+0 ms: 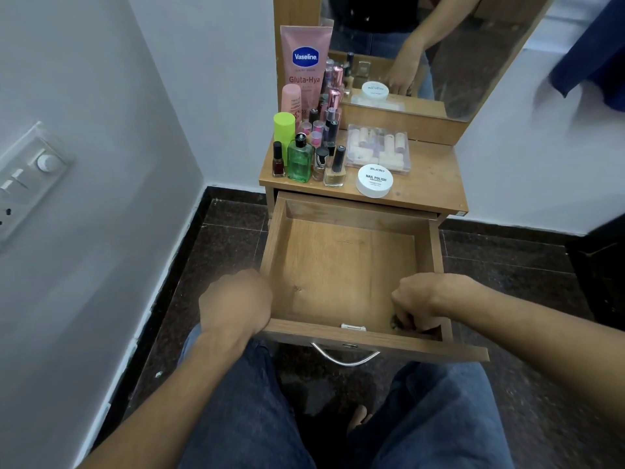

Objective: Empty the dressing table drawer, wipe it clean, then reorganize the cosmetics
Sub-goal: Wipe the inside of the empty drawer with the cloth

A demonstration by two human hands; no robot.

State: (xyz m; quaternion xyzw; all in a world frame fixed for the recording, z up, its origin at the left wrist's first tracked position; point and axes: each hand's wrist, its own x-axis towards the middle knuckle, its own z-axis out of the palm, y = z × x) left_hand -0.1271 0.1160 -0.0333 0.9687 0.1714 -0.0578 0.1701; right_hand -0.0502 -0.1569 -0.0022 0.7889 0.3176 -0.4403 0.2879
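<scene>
Clearing a small dark object (396, 321) from the open wooden drawer (304, 335).
My right grip (419, 299) is pinching it, my left grip (236, 299) is clamping the front corner; I am planning a straight lift.
</scene>
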